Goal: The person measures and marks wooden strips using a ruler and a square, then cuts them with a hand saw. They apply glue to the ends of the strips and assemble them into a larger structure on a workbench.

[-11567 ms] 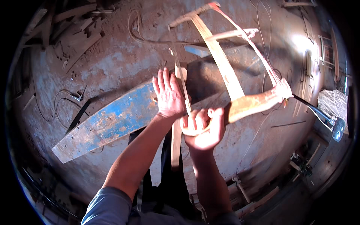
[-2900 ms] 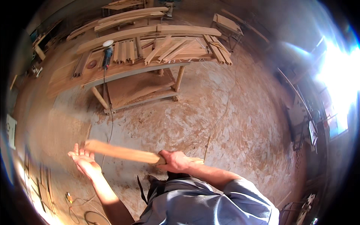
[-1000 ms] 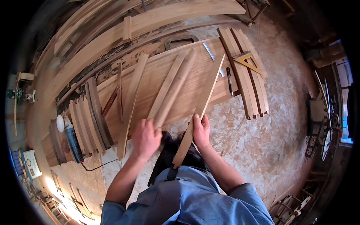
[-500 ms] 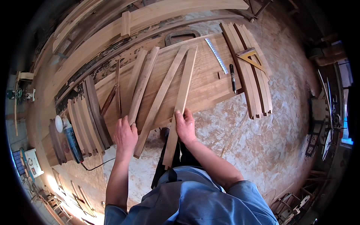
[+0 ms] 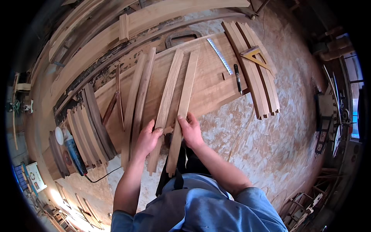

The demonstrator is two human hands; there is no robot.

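My left hand (image 5: 150, 137) is closed on a pale wooden strip (image 5: 170, 85) lying aslant on the wooden workbench panel (image 5: 216, 89). Just right of it, my right hand (image 5: 190, 131) grips a second strip (image 5: 190, 73) between thumb and fingers. Both strips overhang the panel's near edge toward my body. Two more strips (image 5: 137, 81) lie side by side to the left. Right of my hands are a metal ruler (image 5: 219, 56), a black pen (image 5: 237, 77) and a yellow set square (image 5: 257, 60) resting on bundled grooved pieces (image 5: 251, 89).
At the left sit stacked wooden pieces (image 5: 83, 135) and a blue power tool (image 5: 75, 156) with a white disc and a dark cord. A C-clamp (image 5: 181, 34) and long boards (image 5: 154, 15) lie along the far side. Tools and frames line the right wall.
Since a half second ago, my left hand has left the left strip for the middle one, which now lies more parallel to the right strip. Earlier frames showed sawing, then carrying a board.
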